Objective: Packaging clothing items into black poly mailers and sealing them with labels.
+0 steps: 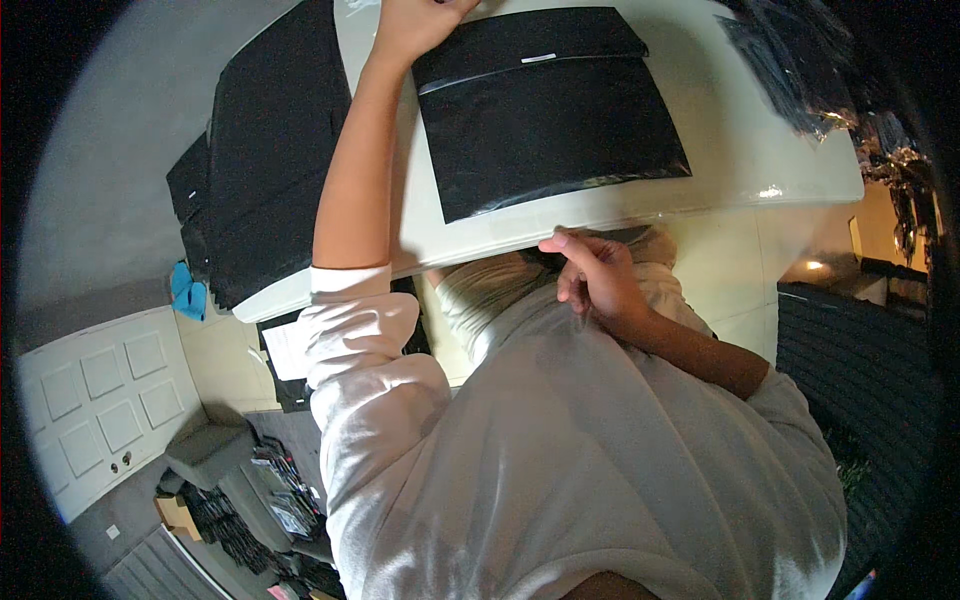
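Observation:
A flat black rectangular packet point(560, 125) lies on the white table point(700, 90). It has a folded-over band along its far side, a small white label on that band and a glossy near edge. My left hand point(415, 25) reaches over the table to the packet's far left corner. The picture's upper edge cuts off most of its fingers, so its grip does not show. Just off the table's near edge, in front of my body, my right hand point(603, 280) is loosely curled with its fingers apart. Nothing shows in it.
Large folded black pieces point(275, 140) cover the table's left end. Shiny clear-wrapped black packets point(790, 70) lie at the far right. A blue item point(187, 292) hangs at the left, above a white door point(110, 400). Behind me on the left stands a grey sofa point(215, 455) with things piled on it.

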The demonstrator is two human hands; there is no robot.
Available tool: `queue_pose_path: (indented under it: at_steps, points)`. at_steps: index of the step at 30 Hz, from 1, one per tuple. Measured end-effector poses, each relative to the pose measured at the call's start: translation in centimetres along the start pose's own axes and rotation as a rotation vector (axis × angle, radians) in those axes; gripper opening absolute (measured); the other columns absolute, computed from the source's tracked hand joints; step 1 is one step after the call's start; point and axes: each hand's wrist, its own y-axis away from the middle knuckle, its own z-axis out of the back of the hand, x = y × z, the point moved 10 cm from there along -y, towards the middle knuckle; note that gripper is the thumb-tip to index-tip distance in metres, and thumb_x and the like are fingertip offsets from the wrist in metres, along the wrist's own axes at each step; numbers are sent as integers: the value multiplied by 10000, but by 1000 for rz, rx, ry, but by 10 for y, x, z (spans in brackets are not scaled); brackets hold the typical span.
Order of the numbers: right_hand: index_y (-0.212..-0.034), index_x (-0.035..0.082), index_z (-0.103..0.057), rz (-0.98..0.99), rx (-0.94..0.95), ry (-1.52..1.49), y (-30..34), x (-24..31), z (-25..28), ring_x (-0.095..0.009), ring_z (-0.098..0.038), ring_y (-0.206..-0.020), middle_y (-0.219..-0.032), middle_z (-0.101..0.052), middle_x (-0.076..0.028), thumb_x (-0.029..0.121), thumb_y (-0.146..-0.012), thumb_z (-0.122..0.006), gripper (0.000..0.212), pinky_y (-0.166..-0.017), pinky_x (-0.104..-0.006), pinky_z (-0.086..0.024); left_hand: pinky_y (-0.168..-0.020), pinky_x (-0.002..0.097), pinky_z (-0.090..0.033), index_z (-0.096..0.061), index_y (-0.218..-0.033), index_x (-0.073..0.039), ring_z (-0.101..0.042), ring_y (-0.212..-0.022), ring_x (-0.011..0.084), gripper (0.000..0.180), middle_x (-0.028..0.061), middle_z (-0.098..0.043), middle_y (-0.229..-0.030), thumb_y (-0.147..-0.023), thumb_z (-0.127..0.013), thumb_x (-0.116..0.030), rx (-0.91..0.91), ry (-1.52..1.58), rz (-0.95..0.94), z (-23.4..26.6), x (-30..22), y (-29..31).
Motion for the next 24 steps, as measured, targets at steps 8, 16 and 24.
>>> queue_pose_path:
  at_steps: [8,16,24]
  points:
    - [-1048,12,-749,217,-32,183,19,45,-6,-70,-463,-372,-514,-579,-41,317,-1023,-607,337,-381,-247,-341,-638,264,-473,-782,-886,-7,-583,-676,83,124,15,-701,-745,-861,-703,-99,63,-16,49,-13,-15,4]
    - [-1061,50,-780,697,29,509,4,194,-26,-33,-508,-497,-548,-581,15,255,-1021,-608,270,-471,-241,-402,-569,207,-433,-778,-1041,-46,-684,-739,103,514,70,-765,-851,-1045,-509,-483,765,177,82,-76,-43,39]
    - [-1039,78,-785,736,72,654,-75,198,-9,-44,-489,-484,-552,-573,13,295,-1020,-607,282,-486,-232,-381,-611,237,-461,-784,-960,-45,-678,-723,117,475,56,-745,-791,-994,-609,-485,702,288,109,-77,-50,40]
